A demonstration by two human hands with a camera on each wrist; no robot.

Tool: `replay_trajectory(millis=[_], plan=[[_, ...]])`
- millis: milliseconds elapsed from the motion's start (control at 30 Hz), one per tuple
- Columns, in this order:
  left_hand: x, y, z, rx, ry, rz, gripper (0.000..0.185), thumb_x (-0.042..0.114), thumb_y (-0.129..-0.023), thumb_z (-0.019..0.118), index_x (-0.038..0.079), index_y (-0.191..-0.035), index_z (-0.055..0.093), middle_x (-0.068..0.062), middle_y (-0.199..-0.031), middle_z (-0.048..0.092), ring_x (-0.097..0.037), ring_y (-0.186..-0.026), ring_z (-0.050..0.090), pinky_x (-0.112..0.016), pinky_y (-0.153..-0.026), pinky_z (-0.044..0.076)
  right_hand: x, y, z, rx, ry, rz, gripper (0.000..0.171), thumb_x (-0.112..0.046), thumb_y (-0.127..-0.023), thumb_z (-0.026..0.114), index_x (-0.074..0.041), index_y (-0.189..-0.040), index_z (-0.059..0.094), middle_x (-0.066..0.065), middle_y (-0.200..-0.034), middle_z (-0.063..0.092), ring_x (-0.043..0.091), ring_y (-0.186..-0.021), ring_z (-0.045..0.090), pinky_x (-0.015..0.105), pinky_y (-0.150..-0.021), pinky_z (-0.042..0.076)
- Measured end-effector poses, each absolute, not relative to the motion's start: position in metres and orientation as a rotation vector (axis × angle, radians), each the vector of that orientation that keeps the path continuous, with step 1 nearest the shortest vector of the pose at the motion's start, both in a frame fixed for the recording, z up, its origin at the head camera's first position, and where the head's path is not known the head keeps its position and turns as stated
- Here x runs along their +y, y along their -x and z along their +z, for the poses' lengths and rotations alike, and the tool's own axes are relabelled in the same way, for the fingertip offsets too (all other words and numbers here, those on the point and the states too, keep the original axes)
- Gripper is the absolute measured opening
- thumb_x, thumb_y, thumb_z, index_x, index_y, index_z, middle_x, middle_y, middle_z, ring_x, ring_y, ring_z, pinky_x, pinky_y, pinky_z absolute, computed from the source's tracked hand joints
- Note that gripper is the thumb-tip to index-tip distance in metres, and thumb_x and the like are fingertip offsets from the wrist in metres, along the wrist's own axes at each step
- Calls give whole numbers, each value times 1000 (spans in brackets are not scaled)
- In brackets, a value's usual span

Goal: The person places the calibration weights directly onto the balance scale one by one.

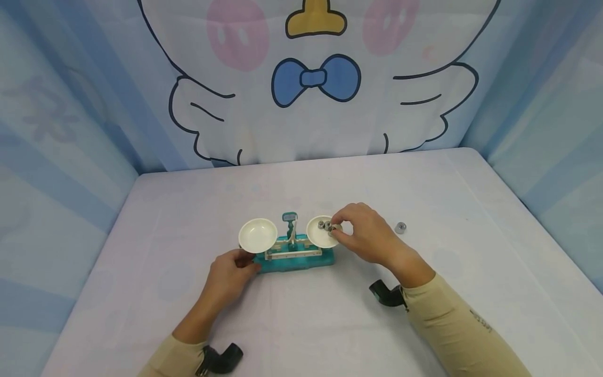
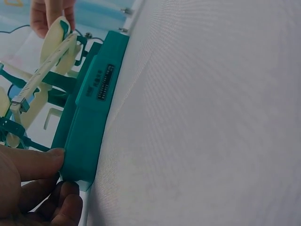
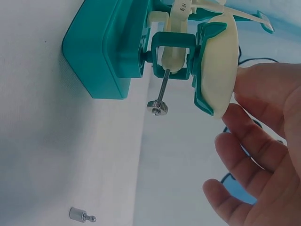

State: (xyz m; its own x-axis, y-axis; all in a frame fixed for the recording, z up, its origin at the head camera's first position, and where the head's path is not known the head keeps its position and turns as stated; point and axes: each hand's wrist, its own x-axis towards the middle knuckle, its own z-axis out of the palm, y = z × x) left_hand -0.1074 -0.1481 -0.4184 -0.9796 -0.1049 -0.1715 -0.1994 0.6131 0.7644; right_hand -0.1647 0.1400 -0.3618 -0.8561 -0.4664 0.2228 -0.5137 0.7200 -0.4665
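Observation:
A teal balance scale (image 1: 294, 262) with two cream pans stands on the table. My left hand (image 1: 231, 277) grips the left end of its base, the thumb (image 2: 51, 160) on top and the other fingers curled beneath. The left pan (image 1: 257, 235) holds nothing. Several small metal weights (image 1: 321, 224) sit in the right pan (image 1: 320, 242). Over that pan's right side, my right hand (image 1: 369, 235) pinches a weight between thumb and forefinger, right beside the others. In the right wrist view the pan (image 3: 218, 66) hides these fingertips, and the other fingers (image 3: 242, 165) hang loosely curled.
Another metal weight (image 1: 400, 228) stands on the table right of my right hand. A pale cloth covers the table (image 1: 301, 330). Printed curtains (image 1: 311, 125) rise along its back and sides. Black curved mounts (image 1: 388, 294) stick out from both wrists.

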Motion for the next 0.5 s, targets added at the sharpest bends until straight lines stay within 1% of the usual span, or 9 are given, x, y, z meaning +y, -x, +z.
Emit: replay_trajectory(millis=[200, 367, 500], plan=[[-148, 107, -418, 2711, 262, 1320, 35, 11, -90, 71, -5, -121, 66, -13, -109, 69, -26, -99, 63, -42, -85, 54, 148, 165, -361, -2828, -769, 840, 20, -18, -92, 72, -5, -108, 71, 8, -108, 68, 28, -104, 60, 48, -91, 50], [-147, 107, -418, 2705, 268, 1320, 36, 11, -91, 71, -5, -122, 66, -14, -109, 69, -26, -100, 63, -43, -86, 54, 165, 167, -363, -2861, -671, 842, 22, -16, -95, 68, -3, -113, 70, 10, -110, 68, 29, -104, 61, 50, -90, 51], [-148, 107, -418, 2700, 276, 1322, 36, 10, -90, 71, -6, -122, 66, -14, -109, 69, -26, -101, 63, -43, -86, 53, 179, 170, -369, -2958, -595, 836, 25, -15, -95, 67, -2, -116, 69, 11, -113, 68, 31, -106, 59, 50, -91, 51]])
